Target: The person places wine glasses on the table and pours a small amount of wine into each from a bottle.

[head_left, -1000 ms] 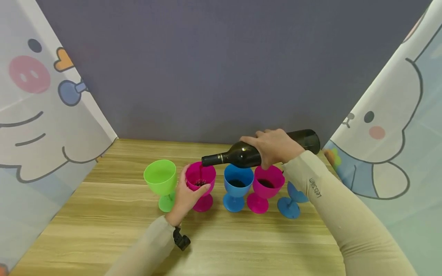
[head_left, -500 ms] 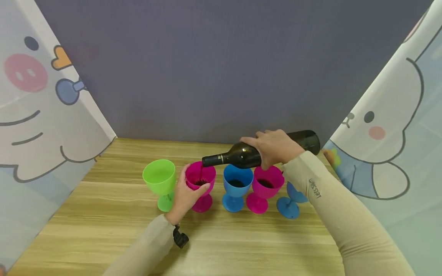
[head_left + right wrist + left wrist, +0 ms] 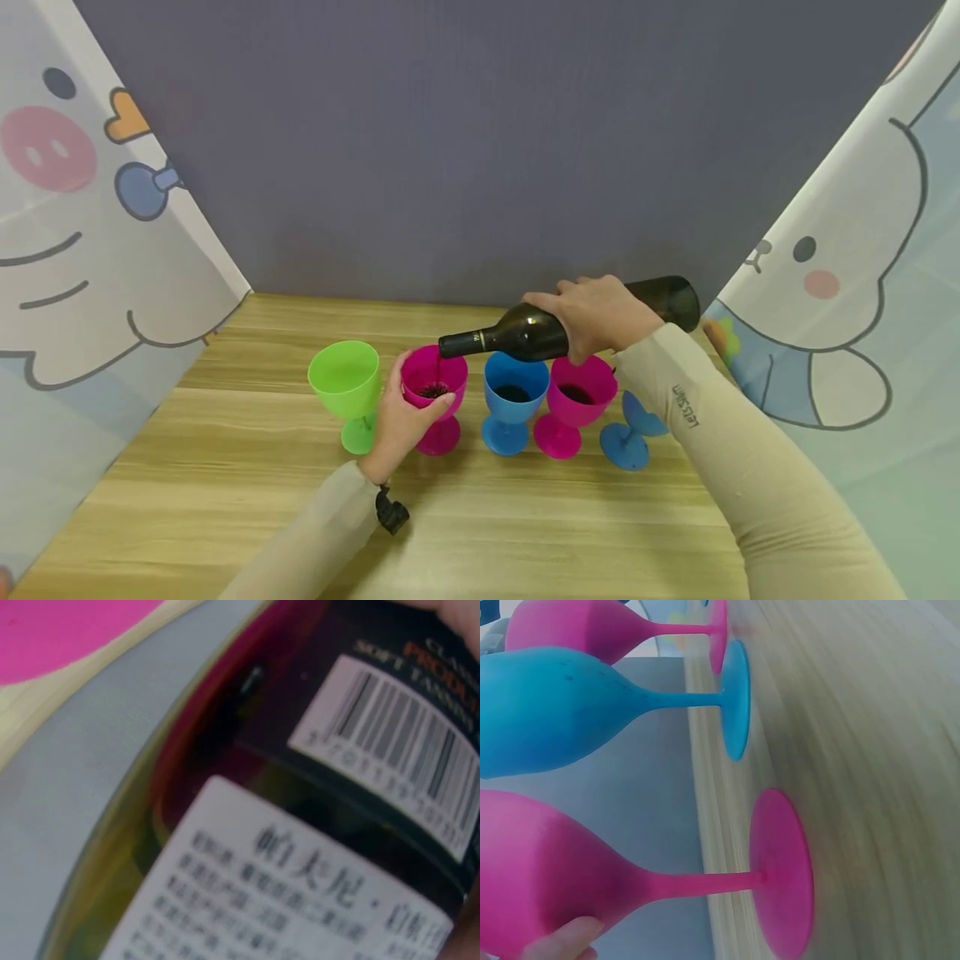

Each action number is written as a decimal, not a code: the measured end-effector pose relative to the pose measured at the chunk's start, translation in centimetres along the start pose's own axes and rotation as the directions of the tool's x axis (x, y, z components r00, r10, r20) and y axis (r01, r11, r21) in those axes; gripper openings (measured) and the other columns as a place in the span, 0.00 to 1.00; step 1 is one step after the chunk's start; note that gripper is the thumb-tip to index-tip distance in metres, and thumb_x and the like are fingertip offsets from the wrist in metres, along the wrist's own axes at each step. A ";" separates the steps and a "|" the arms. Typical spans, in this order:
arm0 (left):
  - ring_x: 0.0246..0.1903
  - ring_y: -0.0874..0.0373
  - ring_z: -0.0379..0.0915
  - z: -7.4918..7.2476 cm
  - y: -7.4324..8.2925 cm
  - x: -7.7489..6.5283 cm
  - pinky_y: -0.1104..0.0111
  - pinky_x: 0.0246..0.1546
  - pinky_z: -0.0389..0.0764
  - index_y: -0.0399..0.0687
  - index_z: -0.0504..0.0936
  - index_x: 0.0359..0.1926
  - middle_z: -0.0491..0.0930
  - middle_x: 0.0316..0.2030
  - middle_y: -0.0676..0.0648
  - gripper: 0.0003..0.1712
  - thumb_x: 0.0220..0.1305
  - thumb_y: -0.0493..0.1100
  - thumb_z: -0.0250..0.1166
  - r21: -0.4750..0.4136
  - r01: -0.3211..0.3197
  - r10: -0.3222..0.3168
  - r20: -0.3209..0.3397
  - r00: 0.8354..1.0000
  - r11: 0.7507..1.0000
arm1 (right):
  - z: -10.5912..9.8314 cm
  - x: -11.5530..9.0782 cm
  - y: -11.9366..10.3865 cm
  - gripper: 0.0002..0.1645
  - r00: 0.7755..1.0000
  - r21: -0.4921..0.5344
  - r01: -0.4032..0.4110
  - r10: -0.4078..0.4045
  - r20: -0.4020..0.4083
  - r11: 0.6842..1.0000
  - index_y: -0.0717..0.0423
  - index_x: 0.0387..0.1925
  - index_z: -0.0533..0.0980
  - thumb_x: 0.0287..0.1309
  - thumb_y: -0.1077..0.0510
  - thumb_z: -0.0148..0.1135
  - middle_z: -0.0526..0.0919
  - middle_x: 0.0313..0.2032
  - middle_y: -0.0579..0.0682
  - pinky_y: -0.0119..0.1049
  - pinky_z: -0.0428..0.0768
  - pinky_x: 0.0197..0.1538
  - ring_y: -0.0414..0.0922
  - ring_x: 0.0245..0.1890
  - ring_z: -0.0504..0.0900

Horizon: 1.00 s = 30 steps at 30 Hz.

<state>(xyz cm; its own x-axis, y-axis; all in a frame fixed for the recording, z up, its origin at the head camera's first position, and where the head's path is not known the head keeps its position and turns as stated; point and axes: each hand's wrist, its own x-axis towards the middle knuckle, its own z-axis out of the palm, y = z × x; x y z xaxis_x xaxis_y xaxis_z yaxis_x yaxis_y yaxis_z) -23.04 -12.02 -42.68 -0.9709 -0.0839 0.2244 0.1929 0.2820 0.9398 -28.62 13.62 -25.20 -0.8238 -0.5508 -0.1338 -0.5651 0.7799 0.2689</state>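
My right hand (image 3: 600,315) grips a dark wine bottle (image 3: 528,333), tipped nearly level with its neck to the left. In the right wrist view the bottle's label (image 3: 300,877) and dark red wine inside show close up. A thin red stream falls from its mouth into a pink goblet (image 3: 441,429), where bubbly dark wine lies in the bowl. My left hand (image 3: 401,421) holds this goblet round the bowl, thumb at the front. The left wrist view shows its stem (image 3: 705,883) and its foot (image 3: 784,877) on the table.
A green goblet (image 3: 345,383) stands left of my left hand. To the right stand a blue goblet (image 3: 506,437) and a second pink goblet (image 3: 557,437), both with dark wine, then another blue goblet (image 3: 625,447) partly behind my sleeve. A grey panel (image 3: 480,150) rises behind the wooden table (image 3: 480,533).
Both hands keep nearly the same pose, and wine keeps streaming into the pink goblet. The head view has shifted slightly.
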 end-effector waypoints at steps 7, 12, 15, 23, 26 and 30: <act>0.54 0.42 0.70 0.0 0.1 0.0 0.49 0.50 0.76 0.44 0.60 0.66 0.73 0.55 0.37 0.45 0.50 0.43 0.74 -0.004 0.004 -0.004 0.007 1.000 1.000 | -0.5 0.0 0.0 0.56 1.000 0.003 0.007 -0.007 -0.027 1.000 0.43 0.68 0.63 0.34 0.48 0.79 0.79 0.42 0.55 0.40 0.78 0.25 0.50 0.36 0.76; 0.54 0.42 0.71 0.0 0.2 -0.1 0.49 0.50 0.76 0.44 0.60 0.66 0.73 0.55 0.37 0.45 0.50 0.43 0.74 0.002 -0.002 0.002 0.005 1.000 1.000 | -0.8 -0.1 -0.1 0.56 0.998 -0.019 0.029 -0.030 -0.062 0.999 0.43 0.67 0.65 0.32 0.47 0.80 0.79 0.41 0.55 0.42 0.80 0.28 0.50 0.36 0.76; 0.54 0.41 0.71 -0.1 0.2 0.0 0.50 0.51 0.76 0.43 0.59 0.67 0.73 0.55 0.36 0.46 0.50 0.43 0.74 0.003 0.002 -0.002 0.010 1.000 1.000 | -0.8 0.0 -0.2 0.57 0.998 -0.012 0.023 -0.024 -0.054 1.000 0.43 0.68 0.64 0.32 0.47 0.81 0.79 0.41 0.55 0.42 0.80 0.28 0.50 0.37 0.76; 0.54 0.41 0.70 -0.5 0.6 0.2 0.49 0.50 0.76 0.39 0.57 0.68 0.72 0.56 0.35 0.50 0.49 0.43 0.75 0.037 0.033 -0.034 0.038 0.999 0.999 | -0.9 0.0 -0.3 0.57 1.000 -0.007 0.003 -0.003 -0.019 1.000 0.42 0.69 0.62 0.34 0.48 0.80 0.79 0.44 0.55 0.40 0.79 0.27 0.51 0.38 0.76; 0.54 0.41 0.70 -0.5 0.7 0.1 0.49 0.50 0.76 0.39 0.57 0.69 0.71 0.56 0.36 0.50 0.49 0.44 0.74 0.062 0.037 -0.040 0.042 0.998 0.997 | -0.8 0.0 -0.2 0.57 0.999 -0.014 0.008 -0.008 -0.038 1.000 0.43 0.69 0.63 0.33 0.48 0.80 0.79 0.43 0.55 0.41 0.80 0.27 0.50 0.37 0.76; 0.55 0.41 0.70 -0.4 0.9 0.0 0.49 0.50 0.76 0.39 0.57 0.69 0.71 0.57 0.36 0.50 0.50 0.45 0.74 0.067 0.030 -0.033 0.036 0.999 0.997 | -0.9 0.0 -0.3 0.58 0.999 -0.018 0.007 -0.008 -0.048 1.000 0.42 0.69 0.63 0.32 0.46 0.81 0.79 0.44 0.56 0.41 0.80 0.29 0.51 0.37 0.76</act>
<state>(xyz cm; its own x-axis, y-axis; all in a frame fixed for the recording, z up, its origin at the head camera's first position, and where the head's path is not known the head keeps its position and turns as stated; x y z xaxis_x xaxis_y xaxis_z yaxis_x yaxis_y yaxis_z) -22.77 -12.16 -41.72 -0.9812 -0.0585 0.1839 0.1532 0.3432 0.9267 -28.44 13.14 -24.44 -0.8164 -0.5705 -0.0894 -0.5698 0.7708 0.2850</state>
